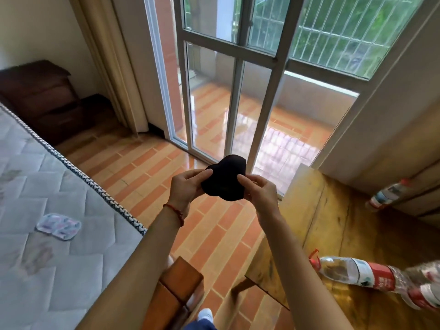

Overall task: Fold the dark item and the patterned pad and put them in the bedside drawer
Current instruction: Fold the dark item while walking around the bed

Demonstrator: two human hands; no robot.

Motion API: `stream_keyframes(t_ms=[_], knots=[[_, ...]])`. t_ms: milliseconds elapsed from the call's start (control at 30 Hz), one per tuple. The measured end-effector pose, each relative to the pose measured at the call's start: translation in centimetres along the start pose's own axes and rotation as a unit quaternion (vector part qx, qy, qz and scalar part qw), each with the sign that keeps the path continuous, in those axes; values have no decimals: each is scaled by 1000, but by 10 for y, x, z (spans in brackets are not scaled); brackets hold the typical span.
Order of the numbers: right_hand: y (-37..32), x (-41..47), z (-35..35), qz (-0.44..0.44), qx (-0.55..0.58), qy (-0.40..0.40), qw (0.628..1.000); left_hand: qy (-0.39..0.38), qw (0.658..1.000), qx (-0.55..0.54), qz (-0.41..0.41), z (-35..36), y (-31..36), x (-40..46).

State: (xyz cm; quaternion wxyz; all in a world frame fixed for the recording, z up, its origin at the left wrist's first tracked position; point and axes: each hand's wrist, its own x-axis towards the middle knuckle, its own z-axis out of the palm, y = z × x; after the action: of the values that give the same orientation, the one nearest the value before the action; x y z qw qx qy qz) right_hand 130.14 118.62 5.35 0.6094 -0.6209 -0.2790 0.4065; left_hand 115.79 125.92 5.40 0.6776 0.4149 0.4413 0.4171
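Observation:
I hold a small dark fabric item point(225, 178) in the air over the tiled floor, in front of the sliding glass door. My left hand point(187, 186) pinches its left edge and my right hand point(260, 190) pinches its right edge. The item looks bunched, with rounded lobes on top. The patterned pad point(59, 226), pale with pink and blue marks, lies flat on the bare mattress point(47, 258) at the left. The dark wooden bedside cabinet point(40, 98) with drawers stands at the far left against the wall; its drawers look closed.
A wooden table point(345, 234) at the right carries plastic bottles point(357, 272), one lying near the front, another point(388, 195) further back. A brown wooden stool point(178, 284) stands below my arms. The glass balcony door point(226, 103) is straight ahead.

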Motion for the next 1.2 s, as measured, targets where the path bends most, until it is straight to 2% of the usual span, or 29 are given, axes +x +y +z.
stream_keyframes(t_ms=[733,1200], knots=[[-16,153,111,14,-11,-136,991,147,988,-29,23,-56,43,136],[-80,346,138,-17,-43,-222,974,236,968,-56,69,-1,101,295]])
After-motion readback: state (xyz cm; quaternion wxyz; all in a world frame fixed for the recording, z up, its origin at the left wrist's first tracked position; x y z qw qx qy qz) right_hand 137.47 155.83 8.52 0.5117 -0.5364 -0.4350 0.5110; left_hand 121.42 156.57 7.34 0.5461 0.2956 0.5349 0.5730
